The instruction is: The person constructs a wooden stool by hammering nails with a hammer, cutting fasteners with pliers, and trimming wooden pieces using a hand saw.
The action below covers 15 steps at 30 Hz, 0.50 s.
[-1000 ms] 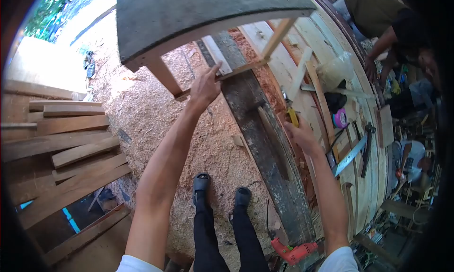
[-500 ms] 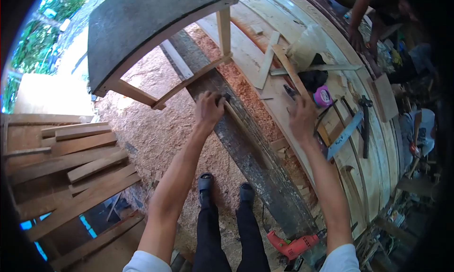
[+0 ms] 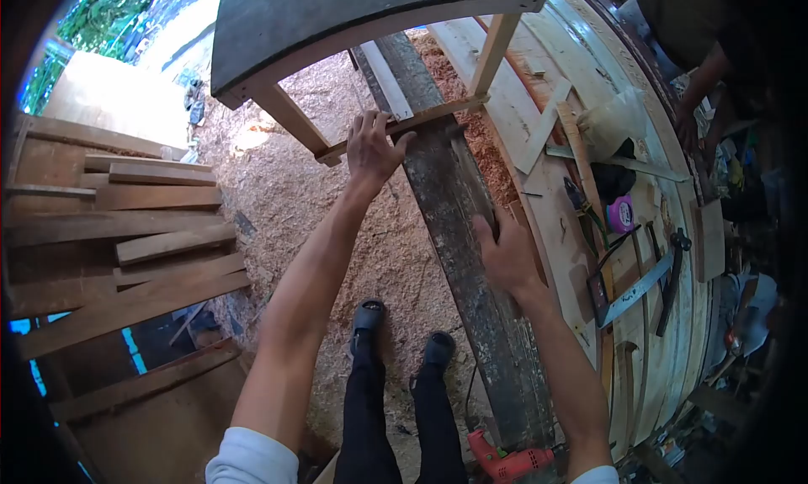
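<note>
My left hand (image 3: 376, 154) is at the lower rail (image 3: 442, 111) of a wooden frame with a curved dark top (image 3: 362, 13). Its fingers lie over the rail and its thumb is on the near side. Farther down, my right hand (image 3: 512, 257) is curled at the right edge of a dark, worn plank (image 3: 450, 206). A thin wooden strip (image 3: 471, 172) runs along the plank toward that hand. What lies inside its fingers is hidden. A flat pale strip (image 3: 385, 80) rests on the plank beneath the frame.
Pliers (image 3: 581, 204), a pink-and-white round item (image 3: 621, 215), a metal square (image 3: 635, 295) and a hammer (image 3: 673, 273) lie on boards to the right. A red drill (image 3: 509, 463) sits low on the plank. Cut boards (image 3: 160, 223) are at left; another person's arm (image 3: 703, 88) shows upper right.
My left hand has moved from the strip on the plank to the frame's rail. My right hand has come down from above the tools to the plank's edge. The view has shifted.
</note>
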Available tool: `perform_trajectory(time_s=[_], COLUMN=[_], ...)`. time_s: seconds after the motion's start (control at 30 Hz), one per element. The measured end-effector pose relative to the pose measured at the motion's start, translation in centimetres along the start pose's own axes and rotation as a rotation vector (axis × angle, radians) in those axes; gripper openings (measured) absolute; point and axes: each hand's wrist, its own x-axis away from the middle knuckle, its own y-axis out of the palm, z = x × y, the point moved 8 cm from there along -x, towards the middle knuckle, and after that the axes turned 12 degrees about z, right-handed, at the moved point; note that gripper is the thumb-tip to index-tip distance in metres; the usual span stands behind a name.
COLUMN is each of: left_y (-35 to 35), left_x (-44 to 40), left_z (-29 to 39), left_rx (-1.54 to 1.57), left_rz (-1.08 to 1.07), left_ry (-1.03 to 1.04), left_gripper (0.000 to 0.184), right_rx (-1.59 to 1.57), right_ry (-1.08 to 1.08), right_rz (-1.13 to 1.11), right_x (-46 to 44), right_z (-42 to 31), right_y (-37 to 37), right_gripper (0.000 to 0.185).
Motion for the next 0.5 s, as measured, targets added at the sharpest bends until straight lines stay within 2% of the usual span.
perform_trajectory(time_s=[0.03,0.1,0.13,0.27,0.4,0.47,0.5], left_y=[0.6,2.7,2.5,2.3,2.1,2.1,2.0], left_x=[-0.2,0.0,-0.2,-0.2,-0.5,-0.4,-0.5], left_z=[-0.7,-2.3,-2.2,-2.1,-2.1,-2.2,-2.3], left_rx=[0.001,0.127,0.155,0.114,0.138,0.178,0.177], left_rz=[0.004,-0.092,-0.017,0.016,0.040,0.005,0.008], left_ry=[-0.012,-0.175,-0.150,-0.103,-0.106,-0.130,-0.133], left_gripper=[0.032,0.028,0.026,0.024,0.021,0.021,0.021], right_rx=[-0.073,-0.136,-0.085,0.077,0.032,0.293,0.295], right_ry=[0.016,0.031,-0.002,-0.023,-0.117,-0.141,-0.143], right_rz=[-0.002,-0.006,0.018,0.038,0.056,-0.027,-0.029], right_x=[-0.9,-2.7,-3.5,-6.2,-6.9,-7.2,-7.4], right_z=[-1.8,-3.4,-4.1,-5.6,-5.6,-2.9,-3.4], right_y=[0.0,1.5,2.1,3.7,4.7,6.7,6.7], right_gripper=[0.033,0.033,0.033,0.033,0.033,0.031,0.031])
